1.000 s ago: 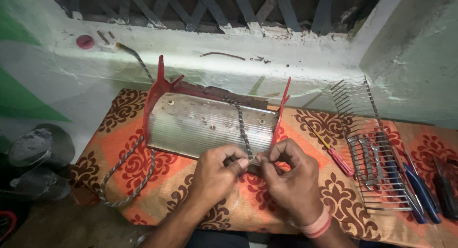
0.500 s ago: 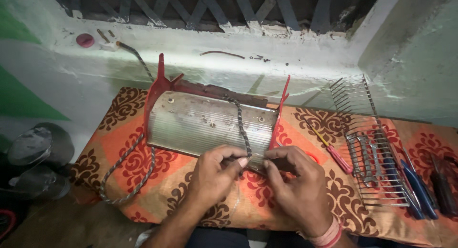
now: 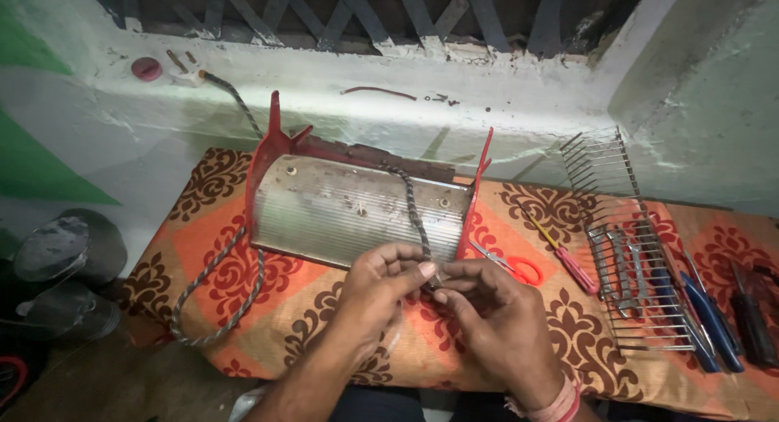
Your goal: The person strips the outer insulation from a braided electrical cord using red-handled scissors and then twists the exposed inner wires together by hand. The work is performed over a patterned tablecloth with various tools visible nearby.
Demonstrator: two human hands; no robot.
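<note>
Both hands working the end of the cord (image 3: 412, 215), right at the front edge of the heater (image 3: 357, 207). Left hand (image 3: 381, 288) has thumb + fingers pinched on the cord tip, right hand (image 3: 495, 320) fingertips pinched on it too, hands touching. Cord runs back over the ribbed reflector, the rest loops off the left side over the cloth (image 3: 268, 308) and up to the ledge. Looks like the wire-end prep step, twisting or stripping, can't tell which, tip's hidden by fingers. Next move prob needs a tool: scissors (image 3: 507, 264) just beside the right hand, screwdriver (image 3: 564, 256) near, wrenches on the rack (image 3: 633, 268) farther off.
</note>
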